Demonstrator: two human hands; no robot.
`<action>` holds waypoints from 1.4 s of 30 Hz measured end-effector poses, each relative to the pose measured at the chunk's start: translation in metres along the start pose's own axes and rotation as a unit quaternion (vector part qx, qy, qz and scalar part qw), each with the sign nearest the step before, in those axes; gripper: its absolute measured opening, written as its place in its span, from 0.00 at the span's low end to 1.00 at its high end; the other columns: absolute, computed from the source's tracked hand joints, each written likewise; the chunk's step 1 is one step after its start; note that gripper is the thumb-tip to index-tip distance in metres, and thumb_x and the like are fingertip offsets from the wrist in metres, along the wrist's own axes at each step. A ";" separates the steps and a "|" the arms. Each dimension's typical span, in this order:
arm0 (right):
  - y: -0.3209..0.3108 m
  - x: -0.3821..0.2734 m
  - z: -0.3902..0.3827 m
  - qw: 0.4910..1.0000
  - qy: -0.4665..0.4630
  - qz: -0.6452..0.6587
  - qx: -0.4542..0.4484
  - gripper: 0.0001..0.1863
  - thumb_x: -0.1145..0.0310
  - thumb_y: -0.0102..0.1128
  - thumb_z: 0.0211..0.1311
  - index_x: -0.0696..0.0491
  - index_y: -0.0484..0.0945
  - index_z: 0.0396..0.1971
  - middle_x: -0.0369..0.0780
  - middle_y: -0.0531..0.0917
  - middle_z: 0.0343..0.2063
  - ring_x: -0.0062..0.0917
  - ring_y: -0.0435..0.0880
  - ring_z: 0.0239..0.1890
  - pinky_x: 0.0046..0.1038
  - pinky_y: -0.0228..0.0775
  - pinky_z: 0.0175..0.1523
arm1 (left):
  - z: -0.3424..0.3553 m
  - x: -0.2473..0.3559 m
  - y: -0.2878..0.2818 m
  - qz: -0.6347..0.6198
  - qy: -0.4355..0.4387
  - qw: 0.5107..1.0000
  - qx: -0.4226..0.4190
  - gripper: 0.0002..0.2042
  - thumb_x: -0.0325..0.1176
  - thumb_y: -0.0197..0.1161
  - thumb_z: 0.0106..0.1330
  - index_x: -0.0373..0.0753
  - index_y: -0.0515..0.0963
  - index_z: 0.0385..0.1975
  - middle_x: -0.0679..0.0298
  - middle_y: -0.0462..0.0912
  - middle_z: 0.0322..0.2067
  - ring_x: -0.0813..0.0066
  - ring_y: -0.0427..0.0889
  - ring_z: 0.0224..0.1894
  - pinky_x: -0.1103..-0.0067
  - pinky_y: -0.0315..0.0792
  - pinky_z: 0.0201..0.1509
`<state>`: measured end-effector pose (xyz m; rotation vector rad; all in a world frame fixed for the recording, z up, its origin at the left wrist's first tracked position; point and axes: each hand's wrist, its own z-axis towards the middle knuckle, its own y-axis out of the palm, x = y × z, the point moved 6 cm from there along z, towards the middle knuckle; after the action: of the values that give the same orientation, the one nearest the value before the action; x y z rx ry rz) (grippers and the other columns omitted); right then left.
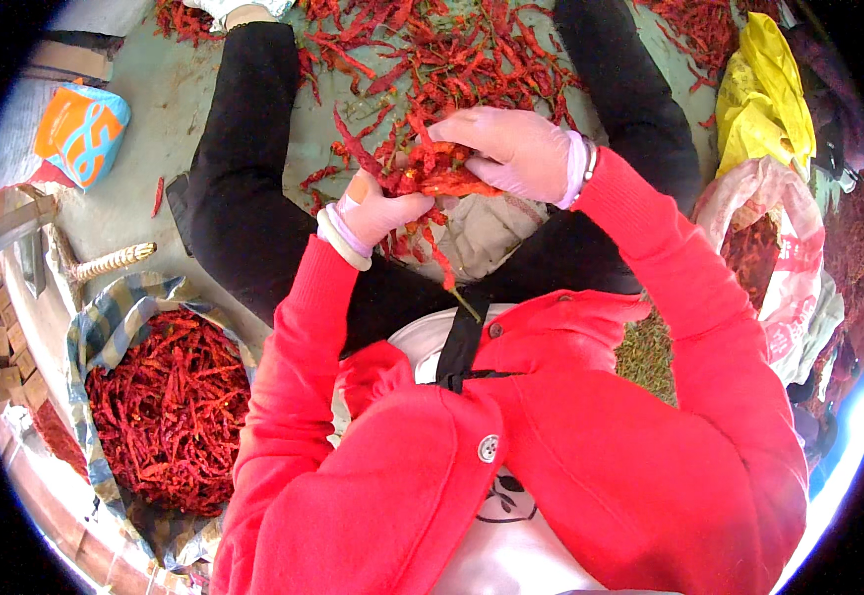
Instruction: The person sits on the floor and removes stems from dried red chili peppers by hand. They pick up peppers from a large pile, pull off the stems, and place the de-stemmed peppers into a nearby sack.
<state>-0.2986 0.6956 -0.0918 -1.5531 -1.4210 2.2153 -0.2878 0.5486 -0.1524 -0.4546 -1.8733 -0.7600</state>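
Chillies fill the head view: I see dried red ones bunched between two gloved hands just above the lap. My left hand (384, 210), in a thin pale glove with a cream bangle at the wrist, is closed around the lower end of the bunch of chillies (434, 171). My right hand (511, 149), gloved the same, curls over the top of the bunch, so both hands are clamped on it and almost touching each other. One stem hangs down from the bunch toward the chest. Red sleeves run up from the lower edge to both hands. Beyond the hands, a loose pile of chillies (462, 50) lies on the grey floor between black-trousered legs. At lower left, a checked sack (105, 327) stands open, full of chillies. At right, a pink and white plastic bag (794, 268) holds more, with a yellow bag (764, 94) above it.
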 end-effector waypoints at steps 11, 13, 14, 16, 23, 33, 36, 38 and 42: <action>-0.024 0.025 -0.038 0.866 0.336 0.358 0.089 0.12 0.67 0.46 0.63 0.56 0.74 0.41 0.33 0.78 0.25 0.12 0.72 0.24 0.13 0.61 0.28 | -0.010 -0.009 -0.008 -0.299 -0.060 0.951 0.039 0.20 0.31 0.56 0.52 0.28 0.73 0.45 0.52 0.78 0.43 0.62 0.77 0.46 0.71 0.66 0.56; -0.012 0.008 -0.036 0.843 0.306 0.437 0.059 0.13 0.65 0.47 0.63 0.55 0.76 0.40 0.33 0.79 0.30 0.09 0.70 0.26 0.12 0.59 0.29 | -0.007 -0.005 -0.001 -0.319 -0.037 0.947 0.006 0.21 0.32 0.57 0.52 0.29 0.73 0.46 0.52 0.77 0.45 0.62 0.76 0.48 0.70 0.64 0.58; -0.002 0.005 -0.034 0.859 0.264 0.434 0.067 0.13 0.64 0.48 0.63 0.55 0.76 0.40 0.32 0.80 0.32 0.07 0.69 0.26 0.12 0.58 0.29 | -0.007 -0.002 0.002 -0.317 -0.030 0.948 -0.003 0.21 0.32 0.56 0.52 0.29 0.73 0.46 0.52 0.77 0.46 0.62 0.75 0.50 0.70 0.63 0.59; 0.011 -0.002 -0.032 0.781 0.322 0.530 0.080 0.11 0.68 0.51 0.61 0.57 0.78 0.38 0.33 0.81 0.34 0.13 0.77 0.32 0.15 0.67 0.35 | -0.007 -0.002 0.006 -0.334 -0.028 0.942 0.006 0.21 0.33 0.56 0.53 0.29 0.72 0.47 0.52 0.76 0.47 0.62 0.74 0.51 0.71 0.62 0.61; 0.013 -0.011 -0.015 0.914 0.184 0.286 0.221 0.11 0.73 0.53 0.55 0.60 0.76 0.38 0.42 0.80 0.33 0.31 0.80 0.36 0.29 0.72 0.43 | -0.010 -0.014 0.014 -0.402 -0.100 0.910 0.002 0.22 0.31 0.56 0.52 0.31 0.71 0.49 0.55 0.77 0.45 0.63 0.77 0.47 0.70 0.67 0.56; -0.007 -0.008 -0.010 0.935 0.168 0.141 0.277 0.06 0.71 0.58 0.52 0.58 0.77 0.28 0.44 0.79 0.25 0.35 0.78 0.30 0.29 0.69 0.37 | -0.010 -0.014 0.012 -0.296 -0.080 0.951 0.046 0.21 0.28 0.54 0.51 0.32 0.71 0.48 0.56 0.78 0.44 0.63 0.78 0.43 0.70 0.71 0.52; -0.019 0.008 -0.021 0.889 0.263 0.214 0.307 0.05 0.73 0.57 0.53 0.58 0.76 0.27 0.43 0.78 0.23 0.27 0.76 0.26 0.23 0.68 0.35 | -0.013 -0.020 0.008 -0.332 -0.075 0.940 0.027 0.21 0.33 0.55 0.51 0.30 0.72 0.45 0.54 0.77 0.44 0.61 0.77 0.43 0.67 0.69 0.53; -0.021 0.012 -0.029 0.911 0.235 0.166 0.295 0.05 0.72 0.57 0.53 0.58 0.75 0.27 0.43 0.77 0.22 0.27 0.77 0.27 0.24 0.68 0.35 | -0.014 -0.014 0.012 -0.373 -0.045 0.926 0.028 0.20 0.33 0.55 0.51 0.30 0.72 0.44 0.53 0.77 0.45 0.62 0.77 0.44 0.66 0.69 0.54; 0.014 0.003 -0.027 0.892 0.226 0.358 0.159 0.07 0.69 0.56 0.54 0.58 0.77 0.27 0.44 0.79 0.25 0.30 0.80 0.30 0.26 0.70 0.39 | -0.010 -0.019 0.007 -0.309 -0.069 0.946 0.066 0.19 0.27 0.53 0.52 0.32 0.71 0.46 0.55 0.77 0.46 0.63 0.76 0.46 0.68 0.67 0.56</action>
<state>-0.2734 0.7064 -0.1058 -2.4953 -0.3469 1.9932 -0.2689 0.5476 -0.1647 0.1909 -2.2106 -1.0184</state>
